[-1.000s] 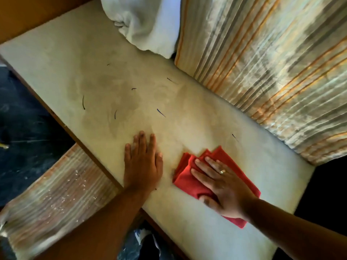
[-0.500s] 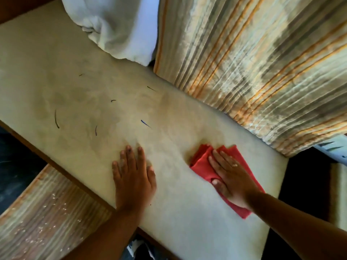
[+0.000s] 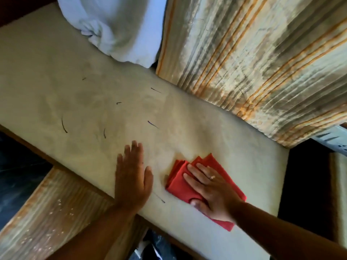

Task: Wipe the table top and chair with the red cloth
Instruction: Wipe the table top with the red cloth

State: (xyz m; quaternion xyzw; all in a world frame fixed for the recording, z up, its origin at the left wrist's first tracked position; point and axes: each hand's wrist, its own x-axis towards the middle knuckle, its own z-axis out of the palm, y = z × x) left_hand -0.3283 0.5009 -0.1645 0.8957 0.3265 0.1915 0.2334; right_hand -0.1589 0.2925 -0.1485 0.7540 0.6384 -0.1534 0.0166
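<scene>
The pale cream table top (image 3: 75,94) runs from upper left to lower right and carries several short dark pen marks. A folded red cloth (image 3: 180,177) lies flat on it near the front edge at right. My right hand (image 3: 212,190) presses down on the cloth with fingers spread and thumb tucked at its near edge; a ring shows on one finger. My left hand (image 3: 133,177) rests flat on the bare table just left of the cloth, fingers together, holding nothing. A striped surface (image 3: 47,212) below the table's front edge at lower left may be the chair; I cannot tell.
A striped cream and orange curtain (image 3: 253,62) hangs along the table's far side. A bunched white cloth (image 3: 116,27) sits at the far end. The table's brown front edge (image 3: 33,147) borders dark floor at left. A dark gap lies past the table's right end.
My right hand has slid the red cloth back toward the front edge and a little left. My left hand stays flat on the table. The view has shifted slightly.
</scene>
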